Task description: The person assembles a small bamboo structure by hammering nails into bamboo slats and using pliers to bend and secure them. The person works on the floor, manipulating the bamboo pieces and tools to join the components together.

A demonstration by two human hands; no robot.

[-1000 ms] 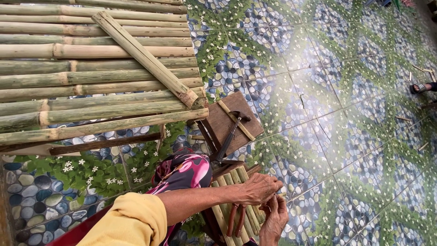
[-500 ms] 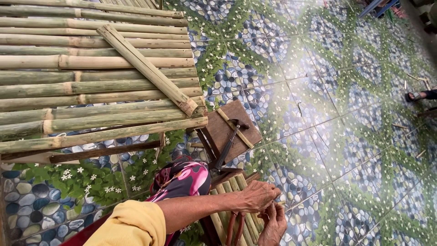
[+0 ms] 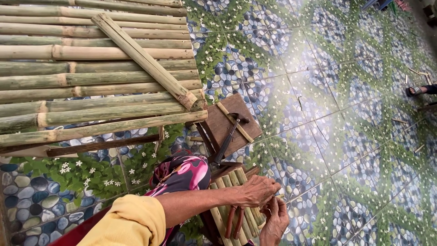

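My left hand (image 3: 256, 191), on a yellow-sleeved arm, curls over the far edge of a small panel of bamboo slats (image 3: 230, 207) low in the head view. My right hand (image 3: 275, 223) rises from below and meets it fingertip to fingertip at that edge. A small pale sliver (image 3: 279, 197) shows between the fingers; I cannot make out what it is. Two dark curved pieces (image 3: 234, 223) lie on the slats under my left wrist. Just beyond the panel is a brown wooden board (image 3: 230, 116) with a hammer (image 3: 227, 136) and a thin bamboo strip (image 3: 234, 122) lying on it.
A large rack of long bamboo poles (image 3: 91, 77) fills the upper left, with one split pole (image 3: 143, 59) laid diagonally across it. A pink patterned cloth (image 3: 182, 173) covers my knee. The floor (image 3: 327, 127) is pebble-and-flower patterned tile. Another person's sandalled foot (image 3: 416, 90) is at the right edge.
My hands stay together at the panel's edge, fingers shifting slightly. The view has drifted a little, so the rack and board sit slightly lower in the picture.
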